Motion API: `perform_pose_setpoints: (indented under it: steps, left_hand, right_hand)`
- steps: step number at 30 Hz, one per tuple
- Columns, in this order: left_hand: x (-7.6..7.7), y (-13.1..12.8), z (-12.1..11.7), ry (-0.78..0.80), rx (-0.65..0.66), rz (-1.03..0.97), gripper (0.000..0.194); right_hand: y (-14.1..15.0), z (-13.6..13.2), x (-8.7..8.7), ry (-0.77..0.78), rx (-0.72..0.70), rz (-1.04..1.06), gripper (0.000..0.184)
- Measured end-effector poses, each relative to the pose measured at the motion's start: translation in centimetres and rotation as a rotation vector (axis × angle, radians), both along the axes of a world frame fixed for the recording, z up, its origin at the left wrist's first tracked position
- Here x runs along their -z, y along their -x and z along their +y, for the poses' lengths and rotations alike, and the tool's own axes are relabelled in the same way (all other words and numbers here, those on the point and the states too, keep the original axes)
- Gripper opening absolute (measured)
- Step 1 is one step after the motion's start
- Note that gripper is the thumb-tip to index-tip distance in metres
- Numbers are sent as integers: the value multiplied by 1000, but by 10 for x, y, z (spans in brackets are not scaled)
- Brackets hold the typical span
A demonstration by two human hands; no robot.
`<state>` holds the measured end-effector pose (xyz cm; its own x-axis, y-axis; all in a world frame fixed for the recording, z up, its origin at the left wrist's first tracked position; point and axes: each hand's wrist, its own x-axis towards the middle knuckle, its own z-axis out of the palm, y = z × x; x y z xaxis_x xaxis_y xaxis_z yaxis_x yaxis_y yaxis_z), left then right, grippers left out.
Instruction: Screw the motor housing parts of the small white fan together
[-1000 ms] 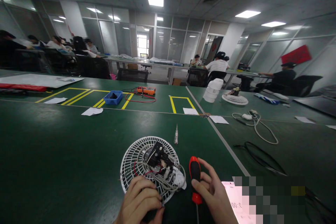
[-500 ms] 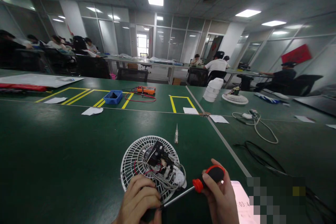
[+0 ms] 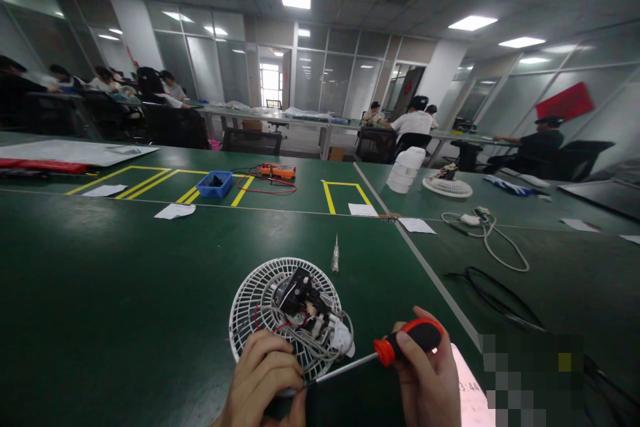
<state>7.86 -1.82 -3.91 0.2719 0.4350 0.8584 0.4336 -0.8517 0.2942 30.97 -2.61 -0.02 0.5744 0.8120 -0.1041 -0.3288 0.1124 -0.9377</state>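
Right now the right hand is gripping the red-and-black screwdriver by its handle, and the tool is slanting leftward and toward the near edge of the table. Its tip is pointing at the left hand, just beside it. That left hand, nearer the white grille, is curling over its near rim; whether its fingers are pinching anything, I cannot tell.
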Motion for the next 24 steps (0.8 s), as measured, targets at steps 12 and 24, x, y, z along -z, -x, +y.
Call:
perform_pose_setpoints:
  steps: [12,24]
  left_hand:
    - [1,-2,0,0,3,-31,24]
    - [-3,2,4,-51,-16,-39,16]
  right_hand:
    - [-2,1,5,-35,4,-6,67]
    - [12,2,-7,36,32,-14,75]
